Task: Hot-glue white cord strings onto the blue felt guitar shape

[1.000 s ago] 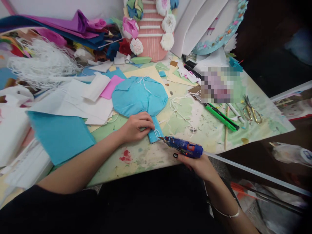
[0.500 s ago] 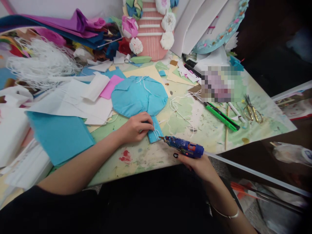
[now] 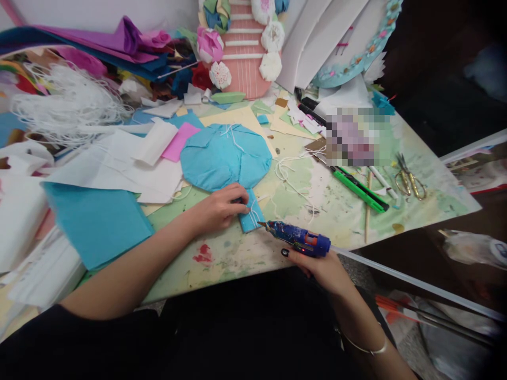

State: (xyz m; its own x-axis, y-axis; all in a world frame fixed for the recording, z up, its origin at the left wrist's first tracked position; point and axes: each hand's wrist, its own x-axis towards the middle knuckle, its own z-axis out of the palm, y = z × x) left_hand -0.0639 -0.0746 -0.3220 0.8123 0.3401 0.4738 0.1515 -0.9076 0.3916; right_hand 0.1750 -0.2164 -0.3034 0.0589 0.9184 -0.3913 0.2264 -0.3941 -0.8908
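We wrap our right hand (image 3: 325,269) around the glue gun (image 3: 297,237), nozzle (image 3: 262,225) beside the handle (image 3: 249,222) of the blue paper shape (image 3: 227,161) on the table (image 3: 245,258), our left hand (image 3: 217,208) curled nearly closed at that handle, whether pinching its strings (image 3: 255,213) we cannot tell.

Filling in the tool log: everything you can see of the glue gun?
The glue gun is blue and plastic-looking, with an orange part showing through an opening near its rear, a red light on its side, and pale stringy residue on its front. A long translucent glue stick trails from its back. The right hand's grip holds it; its nozzle points at the blue strip, contact unclear.
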